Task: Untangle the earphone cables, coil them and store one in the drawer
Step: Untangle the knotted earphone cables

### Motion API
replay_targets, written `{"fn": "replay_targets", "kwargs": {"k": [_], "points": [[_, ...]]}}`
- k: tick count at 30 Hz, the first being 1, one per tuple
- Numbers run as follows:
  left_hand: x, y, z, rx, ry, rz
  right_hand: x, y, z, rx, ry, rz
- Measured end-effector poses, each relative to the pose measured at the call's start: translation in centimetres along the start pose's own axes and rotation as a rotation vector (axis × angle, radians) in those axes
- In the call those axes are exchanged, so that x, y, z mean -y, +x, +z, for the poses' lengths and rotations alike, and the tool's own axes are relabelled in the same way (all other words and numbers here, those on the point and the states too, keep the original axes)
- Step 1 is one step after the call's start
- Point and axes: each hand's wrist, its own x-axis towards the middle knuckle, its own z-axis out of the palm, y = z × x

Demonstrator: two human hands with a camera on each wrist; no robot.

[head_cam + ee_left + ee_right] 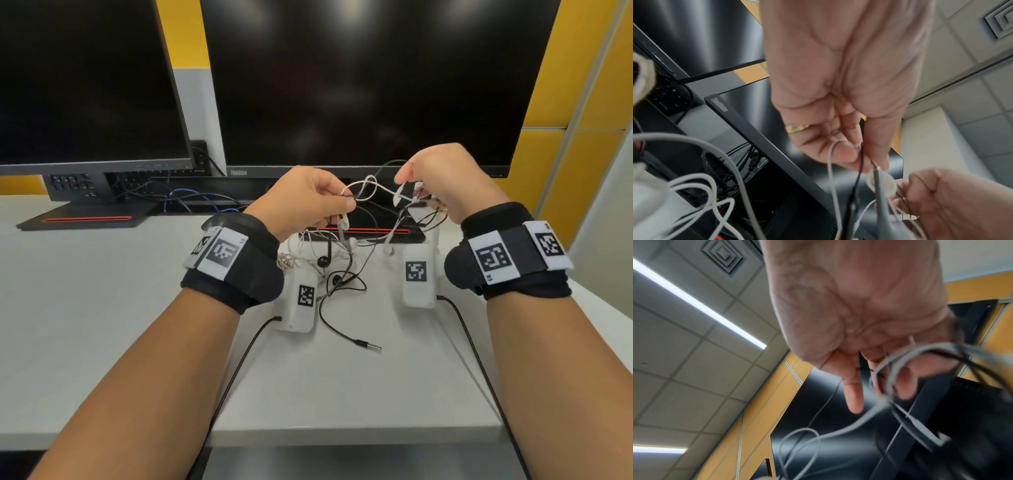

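Note:
A white earphone cable [368,186] and a black earphone cable [346,274] hang tangled together above the desk. My left hand [346,202] pinches both strands between thumb and fingers; the left wrist view shows the white cable [830,170] and black cable [860,172] running from the left hand [865,155]. My right hand [407,181] grips the other end of the knot, and loops of white cable [885,368] curl round the fingers of the right hand [879,382]. A white earbud [880,181] hangs between the hands. The black jack plug [369,344] lies on the desk. No drawer shows.
Two dark monitors [363,85] [85,78] stand close behind the hands, their bases [82,219] on the white desk [102,325]. A keyboard [150,178] and loose power cables [191,200] lie behind. The desk's front edge [342,435] is near my forearms.

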Motion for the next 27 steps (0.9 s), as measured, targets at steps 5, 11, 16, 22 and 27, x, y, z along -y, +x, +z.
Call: {"fn": "replay_targets", "kwargs": {"k": [5, 11, 16, 22, 27], "points": [[-0.4, -0.2, 0.4, 0.024, -0.139, 0.036, 0.3, 0.0, 0.7, 0.031, -0.081, -0.048], [-0.6, -0.3, 0.5, 0.0, -0.203, 0.076, -1.0, -2.0, 0.9, 0.246, -0.026, -0.518], [-0.4, 0.0, 0.5, -0.049, -0.201, 0.093, -1.7, -1.7, 0.9, 0.259, -0.054, -0.578], [-0.4, 0.0, 0.2, -0.019, -0.224, 0.114, -1.8, -1.3, 1.0, 0.205, -0.1, -0.482], [-0.3, -0.2, 0.3, 0.04, -0.146, 0.08, -0.4, -0.5, 1.1, 0.16, 0.008, -0.327]]}}
